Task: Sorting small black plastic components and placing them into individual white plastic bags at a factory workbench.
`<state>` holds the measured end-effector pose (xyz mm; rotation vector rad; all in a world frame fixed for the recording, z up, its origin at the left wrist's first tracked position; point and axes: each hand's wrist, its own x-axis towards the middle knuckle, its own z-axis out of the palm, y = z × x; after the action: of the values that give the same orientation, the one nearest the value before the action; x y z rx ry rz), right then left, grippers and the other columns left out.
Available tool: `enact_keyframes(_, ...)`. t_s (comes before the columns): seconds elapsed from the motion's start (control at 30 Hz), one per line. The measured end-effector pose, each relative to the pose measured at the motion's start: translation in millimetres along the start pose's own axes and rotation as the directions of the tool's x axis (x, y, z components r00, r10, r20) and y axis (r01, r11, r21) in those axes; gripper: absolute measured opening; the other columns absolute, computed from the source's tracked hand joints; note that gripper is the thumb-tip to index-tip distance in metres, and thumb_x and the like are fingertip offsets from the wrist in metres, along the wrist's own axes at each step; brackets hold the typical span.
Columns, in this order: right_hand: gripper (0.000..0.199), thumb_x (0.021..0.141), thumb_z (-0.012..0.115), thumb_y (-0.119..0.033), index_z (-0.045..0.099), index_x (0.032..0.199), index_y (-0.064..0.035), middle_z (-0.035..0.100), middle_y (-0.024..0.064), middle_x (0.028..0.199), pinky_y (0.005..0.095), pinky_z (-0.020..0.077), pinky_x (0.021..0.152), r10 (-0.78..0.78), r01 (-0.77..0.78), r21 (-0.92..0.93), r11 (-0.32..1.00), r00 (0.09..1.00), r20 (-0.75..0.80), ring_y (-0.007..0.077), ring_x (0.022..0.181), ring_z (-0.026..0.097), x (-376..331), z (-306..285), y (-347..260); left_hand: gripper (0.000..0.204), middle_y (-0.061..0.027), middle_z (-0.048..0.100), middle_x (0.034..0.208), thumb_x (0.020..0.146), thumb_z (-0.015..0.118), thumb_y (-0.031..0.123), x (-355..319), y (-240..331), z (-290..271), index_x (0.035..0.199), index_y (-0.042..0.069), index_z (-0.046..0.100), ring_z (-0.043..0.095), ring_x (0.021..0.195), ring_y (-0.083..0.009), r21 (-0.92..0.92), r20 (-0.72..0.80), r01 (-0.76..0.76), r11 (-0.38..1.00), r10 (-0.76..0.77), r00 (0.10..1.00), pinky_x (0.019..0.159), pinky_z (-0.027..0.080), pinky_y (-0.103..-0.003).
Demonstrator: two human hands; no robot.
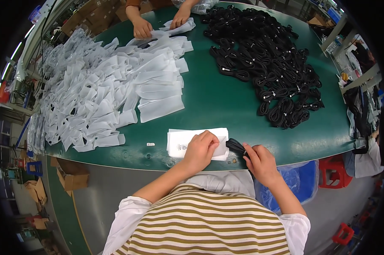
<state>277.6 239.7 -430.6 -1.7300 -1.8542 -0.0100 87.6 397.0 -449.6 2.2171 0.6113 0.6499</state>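
A stack of flat white plastic bags (pixel 173 145) lies near the table's front edge. My left hand (pixel 201 149) rests on it, thumb and fingers pinched at the right end of the top bag. In my right hand (pixel 260 162) is a bundled black cable (pixel 235 145), gripped at its near end. The cable's far end touches or just enters the bag's right end; exactly how far in, I cannot tell.
A big heap of black cable bundles (pixel 268 63) covers the table's (pixel 202 102) far right. White bags (pixel 90 93) pile up on the left. Across the table, a co-worker's hands (pixel 143 29) handle a bag. A blue bin (pixel 300 180) stands below the front edge.
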Motion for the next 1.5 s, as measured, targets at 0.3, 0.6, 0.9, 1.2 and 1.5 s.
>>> enact_keyframes(0.3, 0.035, 0.086, 0.07, -0.007, 0.06, 0.119, -0.0021, 0.056, 0.0066, 0.09, 0.0301, 0.0486, 0.067, 0.312, -0.479, 0.542, 0.691, 0.873, 0.374, 0.0156, 0.073, 0.057, -0.2, 9.7, 2.7, 0.014, -0.0109, 0.057, 0.092, 0.078, 0.065, -0.003, 2.7, 10.4, -5.3, 0.086, 0.003, 0.055, 0.052, 0.086, -0.0307, -0.014, 0.005, -0.294, 0.956, 0.294, 0.956, 0.08, 0.044, -0.039)
enact_keyframes(0.6, 0.021, 0.089, 0.067, -0.005, 0.062, 0.109, -0.0021, 0.054, 0.0088, 0.106, 0.024, 0.0461, 0.07, 0.292, -0.295, 0.677, 0.674, 0.949, 0.123, 0.0104, 0.078, 0.056, 25.7, 21.8, -17.4, 0.016, -0.0105, 0.059, 0.098, 0.077, 0.067, -0.004, 9.7, 21.7, -22.1, 0.086, 0.004, 0.057, 0.052, 0.093, -0.0311, 0.03, -0.095, -0.252, 0.967, 0.254, 0.963, 0.081, 0.043, -0.037)
enact_keyframes(0.9, 0.026, 0.084, 0.065, 0.002, 0.062, 0.11, 0.0006, 0.054, 0.014, 0.11, 0.0263, 0.0478, 0.069, 0.145, -0.029, 0.698, 0.716, 0.984, -0.108, 0.0161, 0.08, 0.057, 75.6, 32.2, -46.2, 0.003, -0.0092, 0.058, 0.105, 0.093, 0.057, 0.003, 20.7, 18.8, -48.6, 0.093, 0.003, 0.054, 0.055, 0.099, -0.0205, -0.556, -0.198, -0.075, 0.828, -0.044, 0.979, 0.089, 0.045, -0.033)
enact_keyframes(1.2, 0.034, 0.089, 0.067, -0.029, 0.064, 0.118, -0.012, 0.057, 0.0154, 0.089, 0.0417, 0.0485, 0.068, 0.296, -0.394, -0.41, 0.823, 0.912, -0.283, 0.0318, 0.079, 0.057, 106.4, -2.2, 39.3, 0.006, -0.0105, 0.053, 0.097, 0.097, 0.05, 0.007, 63.9, -29.4, -127.7, 0.096, 0.001, 0.05, 0.056, 0.087, -0.0206, 0.018, -0.618, -0.07, 0.997, 0.066, 0.784, 0.079, 0.046, -0.032)
enact_keyframes(1.5, 0.04, 0.083, 0.072, -0.034, 0.057, 0.103, -0.0035, 0.053, 0.016, 0.083, 0.0454, 0.0455, 0.064, 0.314, -0.423, -0.525, 0.738, 0.905, -0.288, 0.0356, 0.08, 0.056, 62.6, 18.9, 84.1, 0.027, -0.0175, 0.057, 0.107, 0.08, 0.066, 0.001, 69.3, -90.2, -81.4, 0.104, 0.003, 0.054, 0.053, 0.102, -0.0389, 0.471, -0.358, -0.096, 0.877, 0.289, 0.888, 0.089, 0.045, -0.045)
